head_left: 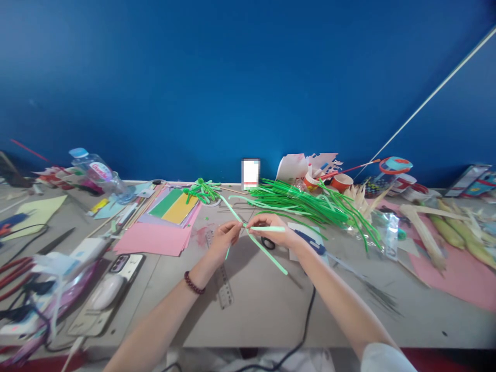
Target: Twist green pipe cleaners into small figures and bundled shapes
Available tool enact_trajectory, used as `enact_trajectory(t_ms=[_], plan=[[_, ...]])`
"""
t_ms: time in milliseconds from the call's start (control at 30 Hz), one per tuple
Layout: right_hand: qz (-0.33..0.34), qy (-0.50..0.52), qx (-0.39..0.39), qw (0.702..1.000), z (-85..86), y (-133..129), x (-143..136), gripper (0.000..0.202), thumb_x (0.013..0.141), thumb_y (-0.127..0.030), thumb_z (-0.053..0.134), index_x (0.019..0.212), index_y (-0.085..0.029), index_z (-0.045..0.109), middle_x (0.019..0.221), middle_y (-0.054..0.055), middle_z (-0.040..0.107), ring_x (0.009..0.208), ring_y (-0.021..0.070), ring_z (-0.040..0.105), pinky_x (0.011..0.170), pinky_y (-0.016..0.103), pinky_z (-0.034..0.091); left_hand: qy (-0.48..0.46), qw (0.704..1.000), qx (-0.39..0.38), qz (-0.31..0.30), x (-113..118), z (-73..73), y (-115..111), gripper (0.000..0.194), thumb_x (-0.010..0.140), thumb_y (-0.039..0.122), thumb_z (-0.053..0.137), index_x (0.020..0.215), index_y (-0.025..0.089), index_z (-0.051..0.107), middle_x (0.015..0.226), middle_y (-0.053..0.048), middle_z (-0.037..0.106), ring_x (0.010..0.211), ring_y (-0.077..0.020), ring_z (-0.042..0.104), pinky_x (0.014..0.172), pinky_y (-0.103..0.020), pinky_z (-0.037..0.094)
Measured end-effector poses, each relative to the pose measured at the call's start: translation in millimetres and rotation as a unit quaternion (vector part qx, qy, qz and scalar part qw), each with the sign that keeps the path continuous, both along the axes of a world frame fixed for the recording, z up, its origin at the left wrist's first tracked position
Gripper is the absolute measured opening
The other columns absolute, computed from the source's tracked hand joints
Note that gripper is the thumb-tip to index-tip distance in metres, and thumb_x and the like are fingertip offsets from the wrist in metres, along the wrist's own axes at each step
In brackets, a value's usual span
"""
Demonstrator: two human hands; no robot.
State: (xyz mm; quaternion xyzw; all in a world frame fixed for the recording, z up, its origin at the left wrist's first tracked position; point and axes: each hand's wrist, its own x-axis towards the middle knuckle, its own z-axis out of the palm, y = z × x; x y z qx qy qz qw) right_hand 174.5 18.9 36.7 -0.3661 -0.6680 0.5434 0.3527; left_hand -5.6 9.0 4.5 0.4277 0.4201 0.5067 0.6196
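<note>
Light green pipe cleaners [271, 256] cross between my two hands above the middle of the table. My left hand [228, 235] pinches them at the crossing, with a beaded bracelet on its wrist. Close beside it, my right hand [271, 230] is closed on the pipe cleaners too, and one strand lies across its fingers. One end points up and left, another down and right, and a short end hangs below my left hand. Behind my right hand is a large bundle of green pipe cleaners [310, 202]. A twisted green cluster [203, 191] sits behind my left hand.
Pink paper [155, 238] and coloured sheets lie left, near a phone [106, 297] with a white mouse [108, 292] on it. A clear ruler [225, 289] and scissors [268, 243] are by my hands. At right are paper cups [341, 182], corn husks [426, 237] and pink paper.
</note>
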Motion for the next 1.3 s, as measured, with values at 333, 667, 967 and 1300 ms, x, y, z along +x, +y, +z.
enact_trajectory(t_ms=[333, 667, 967, 1300], plan=[[-0.100, 0.030, -0.044, 0.994, -8.2, 3.8, -9.7, 0.029, 0.065, -0.042, 0.072, 0.077, -0.017, 0.062, 0.061, -0.003, 0.057, 0.047, 0.0083, 0.048, 0.047, 0.022, 0.039, 0.081, 0.997, 0.015, -0.009, -1.1, -1.8, -0.5, 0.033, 0.069, 0.048, 0.068, 0.066, 0.015, 0.067, 0.056, -0.001, 0.057, 0.052, -0.0095, 0.045, 0.050, -0.022, 0.032], [-0.129, 0.006, 0.096, 0.987, -13.4, 1.3, -13.8, 0.022, 0.072, -0.041, 0.066, 0.071, -0.019, 0.069, 0.075, 0.006, 0.063, 0.073, 0.0199, 0.057, 0.062, 0.030, 0.044, 0.077, 0.997, 0.024, -0.011, 1.6, -1.4, -0.8, 0.034, 0.064, 0.050, 0.070, 0.058, 0.017, 0.064, 0.050, 0.001, 0.052, 0.047, -0.0103, 0.041, 0.048, -0.024, 0.031], [-0.143, 0.023, 0.003, 0.990, -10.6, 0.6, -16.0, 0.025, 0.064, -0.041, 0.071, 0.066, -0.016, 0.069, 0.073, 0.004, 0.063, 0.066, 0.0167, 0.058, 0.060, 0.029, 0.044, 0.110, 0.993, 0.027, -0.019, -1.2, -4.9, 1.5, 0.035, 0.059, 0.050, 0.073, 0.055, 0.017, 0.063, 0.040, 0.004, 0.043, 0.041, -0.0083, 0.033, 0.044, -0.023, 0.023], [-0.095, 0.006, 0.002, 0.995, -8.0, 2.0, -11.2, 0.026, 0.063, -0.042, 0.073, 0.067, -0.017, 0.068, 0.080, 0.005, 0.065, 0.077, 0.0183, 0.059, 0.070, 0.029, 0.045, 0.115, 0.981, 0.043, -0.148, -7.0, 10.6, -2.8, 0.027, 0.060, 0.040, 0.075, 0.060, 0.013, 0.068, 0.050, 0.001, 0.053, 0.045, -0.0066, 0.031, 0.045, -0.022, 0.019]])
